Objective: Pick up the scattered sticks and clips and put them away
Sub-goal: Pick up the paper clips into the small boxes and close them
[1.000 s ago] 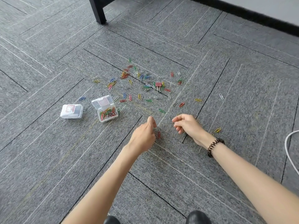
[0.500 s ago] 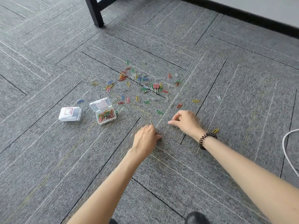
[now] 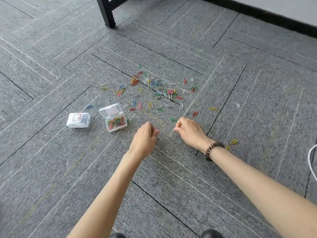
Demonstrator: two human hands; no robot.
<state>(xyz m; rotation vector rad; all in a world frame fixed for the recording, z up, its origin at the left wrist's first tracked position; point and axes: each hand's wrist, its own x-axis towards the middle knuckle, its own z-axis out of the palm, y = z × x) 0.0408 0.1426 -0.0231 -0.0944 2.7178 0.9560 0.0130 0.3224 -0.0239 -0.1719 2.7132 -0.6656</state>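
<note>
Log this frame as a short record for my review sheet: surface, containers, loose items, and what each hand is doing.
surface: grey carpet
containers: open clear box partly filled with coloured clips; closed clear box to its left, apart from it
loose items: paper clips scattered beyond the hands; one pink binder clip among them
left hand: fingers curled, near the carpet; contents hidden
right hand: fingers curled, close to a green clip; bracelet on the wrist
</note>
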